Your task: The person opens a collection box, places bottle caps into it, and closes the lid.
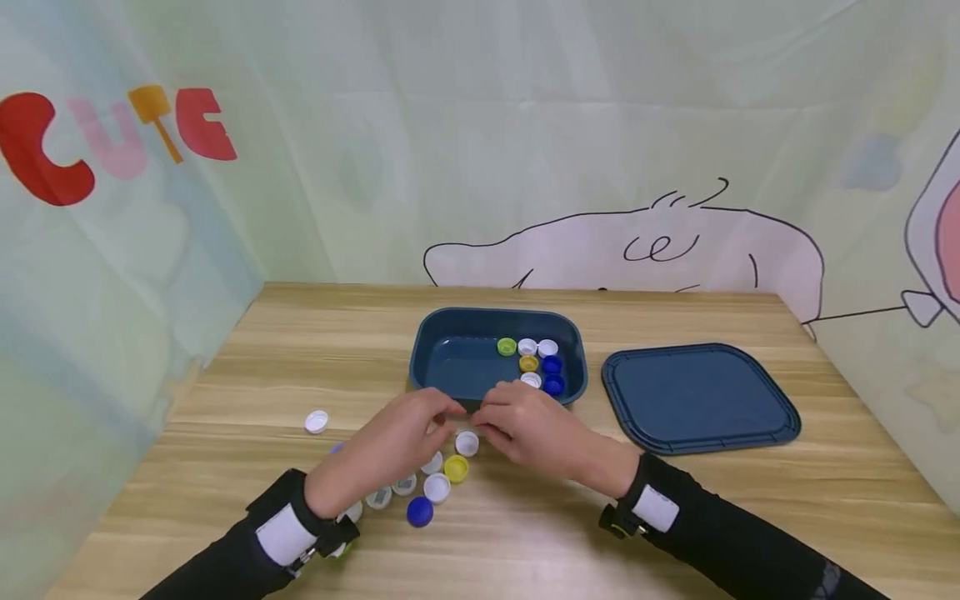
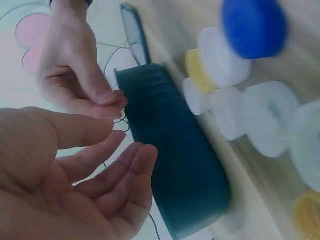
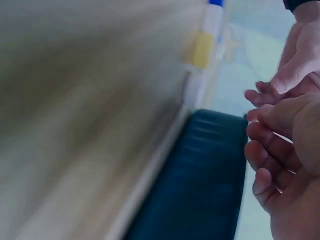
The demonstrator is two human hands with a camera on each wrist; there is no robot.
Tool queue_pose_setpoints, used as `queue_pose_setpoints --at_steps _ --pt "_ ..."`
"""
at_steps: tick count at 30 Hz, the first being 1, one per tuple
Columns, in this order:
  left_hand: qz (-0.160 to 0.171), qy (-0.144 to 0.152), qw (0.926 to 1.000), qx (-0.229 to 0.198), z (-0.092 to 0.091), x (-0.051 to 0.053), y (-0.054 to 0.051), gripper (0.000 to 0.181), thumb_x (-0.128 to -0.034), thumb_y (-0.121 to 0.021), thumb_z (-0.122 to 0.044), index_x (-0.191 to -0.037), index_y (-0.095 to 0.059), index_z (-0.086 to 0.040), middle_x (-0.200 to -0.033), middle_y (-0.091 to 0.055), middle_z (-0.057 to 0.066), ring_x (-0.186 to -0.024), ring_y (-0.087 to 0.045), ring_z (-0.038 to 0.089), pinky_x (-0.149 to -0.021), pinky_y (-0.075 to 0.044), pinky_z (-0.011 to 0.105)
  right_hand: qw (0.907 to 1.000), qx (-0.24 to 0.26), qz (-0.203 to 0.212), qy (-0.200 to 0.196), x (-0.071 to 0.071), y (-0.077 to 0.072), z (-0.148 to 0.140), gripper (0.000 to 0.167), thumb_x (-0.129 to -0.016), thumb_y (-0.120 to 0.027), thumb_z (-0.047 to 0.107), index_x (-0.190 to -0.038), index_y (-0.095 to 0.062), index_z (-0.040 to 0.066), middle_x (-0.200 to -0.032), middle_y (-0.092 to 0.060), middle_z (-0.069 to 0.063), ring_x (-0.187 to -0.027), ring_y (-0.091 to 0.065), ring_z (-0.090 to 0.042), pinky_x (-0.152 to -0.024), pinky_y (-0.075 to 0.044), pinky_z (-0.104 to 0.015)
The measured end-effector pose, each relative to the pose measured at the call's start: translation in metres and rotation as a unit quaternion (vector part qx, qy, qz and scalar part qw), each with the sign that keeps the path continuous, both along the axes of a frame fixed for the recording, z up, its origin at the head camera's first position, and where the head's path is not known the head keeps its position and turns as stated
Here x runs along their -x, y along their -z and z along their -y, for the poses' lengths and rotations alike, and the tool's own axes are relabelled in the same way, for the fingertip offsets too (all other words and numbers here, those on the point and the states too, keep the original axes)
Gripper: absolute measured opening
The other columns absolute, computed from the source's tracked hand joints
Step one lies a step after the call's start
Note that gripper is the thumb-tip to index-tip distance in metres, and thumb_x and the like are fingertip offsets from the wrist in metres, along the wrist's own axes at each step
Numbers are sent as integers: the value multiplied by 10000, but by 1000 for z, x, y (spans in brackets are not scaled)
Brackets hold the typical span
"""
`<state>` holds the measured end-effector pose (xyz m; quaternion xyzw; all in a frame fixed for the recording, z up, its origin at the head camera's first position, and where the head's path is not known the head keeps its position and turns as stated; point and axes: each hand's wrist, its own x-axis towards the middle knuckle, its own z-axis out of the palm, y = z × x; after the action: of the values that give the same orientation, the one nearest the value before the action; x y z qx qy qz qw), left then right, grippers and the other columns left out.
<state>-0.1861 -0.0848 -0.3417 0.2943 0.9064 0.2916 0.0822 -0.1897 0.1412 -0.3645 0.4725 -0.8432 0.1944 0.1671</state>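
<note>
Hovering between loose bottle caps (image 1: pixel 437 488) near the front edge of the table (image 1: pixel 555 542) and the container (image 1: pixel 457 367): left hand (image 1: pixel 397 437), fingers relaxed; right hand (image 1: pixel 536 429), grip indeterminable. Backdrop lettering (image 1: pixel 154 107): "CUTE".

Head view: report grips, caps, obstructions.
Left grip and right grip close together by near side of blue tub, no cap visible in either. Caps inside tub, more loose on table. Lid right of tub, apparently not blocking.
</note>
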Motion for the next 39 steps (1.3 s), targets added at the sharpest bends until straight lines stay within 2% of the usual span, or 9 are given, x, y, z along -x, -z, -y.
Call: queue_pose_setpoints --at_steps 4,7,10,17,22,27,33,39 --pt "-383 231 9988 182 1 -3 10 209 -960 -702 -23 -1167 -736 -37 -1137 -696 74 -967 -667 186 -819 -577 341 9991 -391 90 93 -6 8 3 104 -882 -817 69 -979 -786 89 -930 -685 20 -846 -621 -108 -762 -499 -238" --pt "-703 408 9964 243 -1 -2 18 187 -961 -691 -14 -1142 -740 -12 -1107 -691 98 -952 -671 193 -823 -581 348 9976 -674 21 152 -12 10 6 87 -901 -800 83 -985 -779 92 -970 -686 6 -869 -636 -124 -787 -522 -264" --pt "-877 453 9948 269 -4 1 24 171 -959 -683 0 -1118 -746 -8 -1080 -691 105 -953 -663 200 -829 -578 358 9957 -908 21 185 -16 13 11 64 -933 -768 103 -997 -775 96 -990 -682 -2 -872 -640 -129 -793 -542 -279" --pt "-810 439 9937 640 -8 7 31 154 -939 -720 -11 -1088 -756 1 -994 -708 106 -885 -661 200 -797 -577 377 9909 -1235 309 439 -14 23 15 73 -959 -736 99 -1018 -779 93 -982 -679 -3 -847 -636 -115 -782 -546 -267" --pt "-893 492 9920 741 -11 12 32 111 -921 -739 -15 -1028 -767 -19 -948 -723 89 -816 -647 180 -744 -567 355 9880 -1424 248 537 -13 23 17 69 -960 -723 83 -998 -777 103 -955 -673 -1 -814 -620 -117 -747 -538 -265" --pt "-833 543 9919 788 -13 15 33 53 -915 -746 -22 -958 -752 -53 -888 -706 29 -763 -616 147 -693 -541 327 9857 -1553 317 573 -12 22 17 80 -968 -711 75 -1003 -780 96 -969 -672 -12 -803 -601 -124 -724 -529 -255" --pt "-754 616 9929 687 -14 16 32 51 -916 -752 -26 -919 -746 -77 -870 -706 1 -758 -621 131 -691 -534 313 9854 -1538 426 594 -12 21 17 75 -958 -721 57 -988 -782 88 -951 -664 -19 -786 -587 -116 -700 -515 -219" --pt "-403 747 9958 341 -12 12 26 65 -925 -762 -43 -899 -743 -100 -820 -679 -50 -713 -577 75 -681 -514 267 9841 -1457 722 712 -18 14 14 95 -966 -719 62 -1029 -788 82 -969 -696 -30 -820 -633 -109 -766 -552 -226"
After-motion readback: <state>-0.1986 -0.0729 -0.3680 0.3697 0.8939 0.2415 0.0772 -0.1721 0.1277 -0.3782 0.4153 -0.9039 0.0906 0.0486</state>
